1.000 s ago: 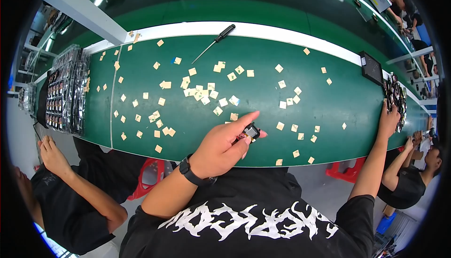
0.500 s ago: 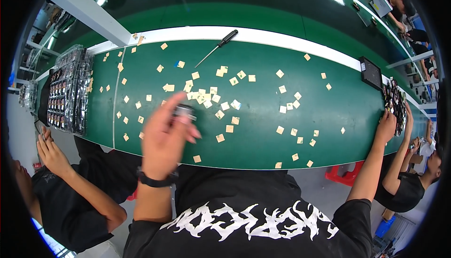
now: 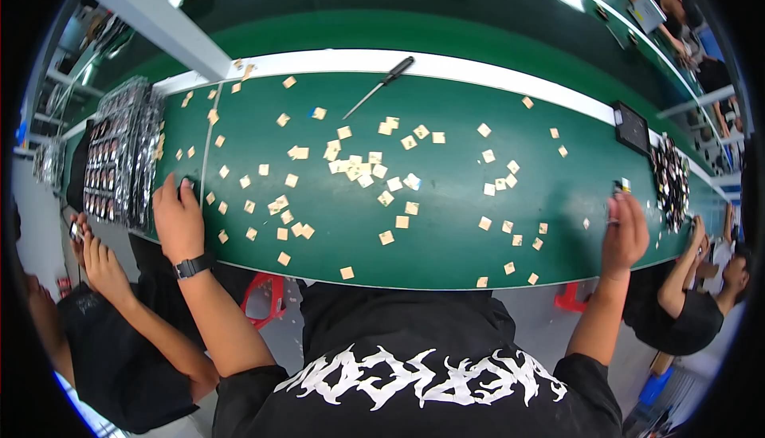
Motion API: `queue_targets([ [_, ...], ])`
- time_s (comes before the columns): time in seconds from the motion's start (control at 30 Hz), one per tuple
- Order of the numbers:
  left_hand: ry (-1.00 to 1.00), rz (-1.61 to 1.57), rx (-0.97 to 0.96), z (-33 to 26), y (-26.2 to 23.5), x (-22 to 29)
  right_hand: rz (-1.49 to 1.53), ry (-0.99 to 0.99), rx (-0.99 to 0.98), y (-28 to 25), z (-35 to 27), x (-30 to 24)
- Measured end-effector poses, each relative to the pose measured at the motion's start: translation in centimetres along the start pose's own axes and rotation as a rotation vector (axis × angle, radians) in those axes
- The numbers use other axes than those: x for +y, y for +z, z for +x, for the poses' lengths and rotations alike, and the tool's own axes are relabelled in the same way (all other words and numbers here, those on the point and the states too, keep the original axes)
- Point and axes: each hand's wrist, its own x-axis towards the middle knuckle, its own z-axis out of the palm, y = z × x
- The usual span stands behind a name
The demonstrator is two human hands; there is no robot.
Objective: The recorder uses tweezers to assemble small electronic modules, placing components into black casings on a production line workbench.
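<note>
At the left end of the green table, my left hand (image 3: pixel 179 219) is closed on a small dark part (image 3: pixel 187 184), mostly hidden by the fingers. The stacked clear trays (image 3: pixel 119 155) filled with dark parts stand just to its left. My right hand (image 3: pixel 627 235), over the table's right side, pinches a small black part with a pale patch (image 3: pixel 622 186). To its right lies a heap of small black parts (image 3: pixel 671 183). Many small tan paper squares (image 3: pixel 402 221) are scattered across the table between my hands.
A black-handled screwdriver (image 3: pixel 390 75) rests against the white ledge (image 3: pixel 478 73) at the back. A black shallow tray (image 3: pixel 631 127) sits at the back right. A co-worker's hands (image 3: pixel 107 267) are close on the left; another person (image 3: pixel 693 310) sits at the right.
My left hand has moved left from mid-table to beside the stacked trays. My right hand has come away from the heap, leftward, with a small black part in its fingers.
</note>
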Motion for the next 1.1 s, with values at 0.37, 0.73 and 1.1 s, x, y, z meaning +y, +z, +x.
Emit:
queue_targets([
  [0.37, -0.078, -1.747, -1.179, -10.2, -5.8, 21.6, 0.608, -0.431, 0.166, 1.1, 7.0, -17.9],
  [0.73, 0.001, -1.628, -1.28, -11.2, -3.7, 22.6, 0.91, 0.377, -0.356, -0.8, 5.2, -18.5],
  [1.1, 0.664, -1.175, -0.73, -10.5, -3.6, 23.3, 0.867, 0.497, -0.617, -1.5, 5.4, -18.1],
])
